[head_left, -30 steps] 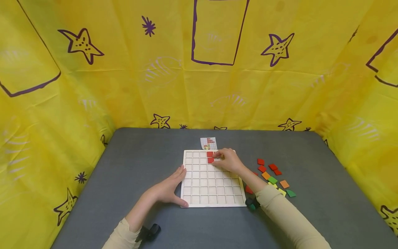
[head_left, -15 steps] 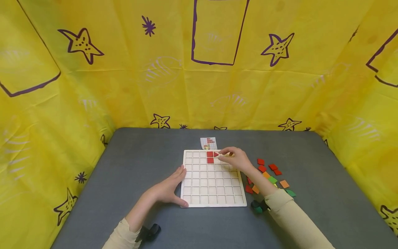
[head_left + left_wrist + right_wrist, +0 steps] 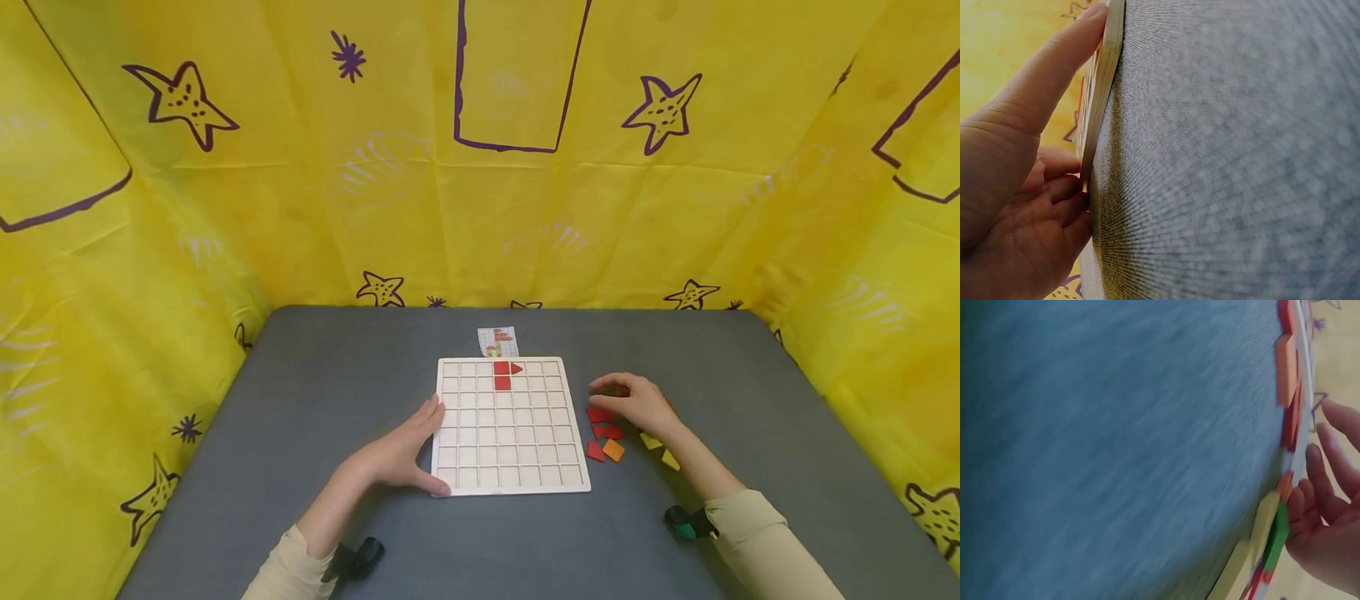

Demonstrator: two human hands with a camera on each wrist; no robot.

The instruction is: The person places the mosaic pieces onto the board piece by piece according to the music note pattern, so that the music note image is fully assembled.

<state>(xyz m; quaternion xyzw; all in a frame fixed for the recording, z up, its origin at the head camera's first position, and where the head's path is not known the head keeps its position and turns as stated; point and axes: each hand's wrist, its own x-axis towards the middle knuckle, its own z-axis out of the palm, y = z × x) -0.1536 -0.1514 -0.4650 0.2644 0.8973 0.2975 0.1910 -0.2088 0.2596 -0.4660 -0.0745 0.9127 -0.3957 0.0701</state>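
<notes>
A pale wooden grid board [image 3: 487, 454] lies on the dark grey table. My left hand [image 3: 397, 454] rests against its left side, fingers along the edge and thumb at the near corner; the left wrist view shows that thumb [image 3: 1054, 72] on the board's top. Two red square tiles [image 3: 502, 382] and a red triangular tile [image 3: 517, 368] sit in the far rows. Right of the board, my right hand [image 3: 641, 406] hovers over loose tiles with relaxed, slightly bent fingers and nothing between them. In the right wrist view a green tile [image 3: 1277, 534] lies close beneath the hand.
Behind the board lies a small printed pattern card [image 3: 498, 342]. Near the board's right edge are several red tiles [image 3: 596, 451], an orange tile [image 3: 613, 451] and yellow tiles [image 3: 670, 459]; the right forearm and hand hide others. A yellow curtain [image 3: 300, 208] surrounds the table.
My right hand has left the red triangular tile in the board's far row and moved right, over the loose tiles. My left hand stays at the board's edge. The head view has shifted slightly.
</notes>
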